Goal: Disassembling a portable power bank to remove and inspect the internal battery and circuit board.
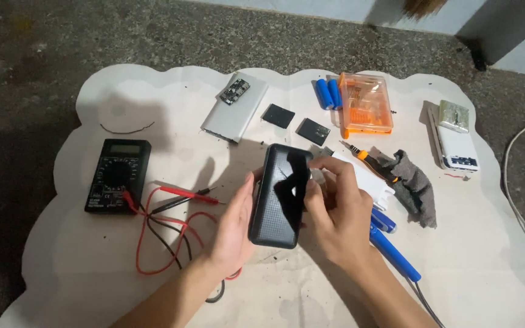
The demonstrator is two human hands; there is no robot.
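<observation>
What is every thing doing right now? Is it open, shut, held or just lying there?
Black case: held up off the sheet by both hands.
Left hand: gripping the case's left edge.
Right hand: fingers pinching the case's right edge.
Multimeter: lying flat, red and black leads plugged in.
Orange box: lid shut.
Silver shell: lying flat, circuit board on top.
Blue cells: lying side by side.
Grey cloth: crumpled.

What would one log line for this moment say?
left hand: holds black case | right hand: fingers on case edge | multimeter: on mat, left
</observation>
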